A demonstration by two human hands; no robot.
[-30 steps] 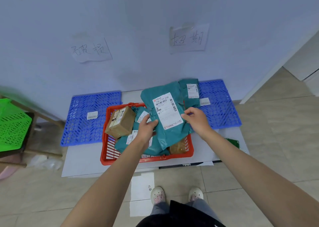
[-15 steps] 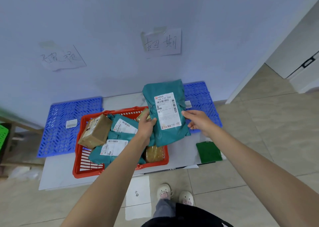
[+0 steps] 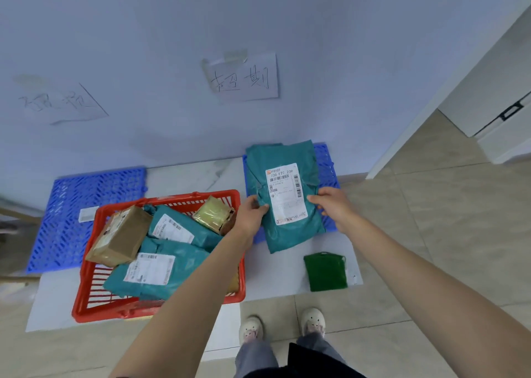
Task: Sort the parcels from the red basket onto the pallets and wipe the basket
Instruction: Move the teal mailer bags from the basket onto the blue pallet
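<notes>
A teal parcel bag (image 3: 290, 234) with a white shipping label hangs over the right blue pallet (image 3: 326, 165). My left hand (image 3: 251, 214) pinches its left edge and my right hand (image 3: 330, 208) grips its right edge. The pallet is mostly hidden behind the bag. To the left, the red basket (image 3: 92, 291) holds a brown cardboard box (image 3: 120, 237), two teal bags (image 3: 172, 228) and a small yellowish packet (image 3: 214, 212). My left forearm crosses the basket's right side. The left blue pallet (image 3: 71, 214) carries one small white label.
A folded green cloth (image 3: 326, 271) lies on the white board (image 3: 275, 268) under my right forearm. Two handwritten paper signs (image 3: 244, 79) are taped to the wall above the pallets. A white door (image 3: 494, 90) stands at the right. My feet are at the board's front edge.
Both hands have carried the teal bag from above the basket to the right, over the right pallet. The view has swung right, so the basket now sits at the left.
</notes>
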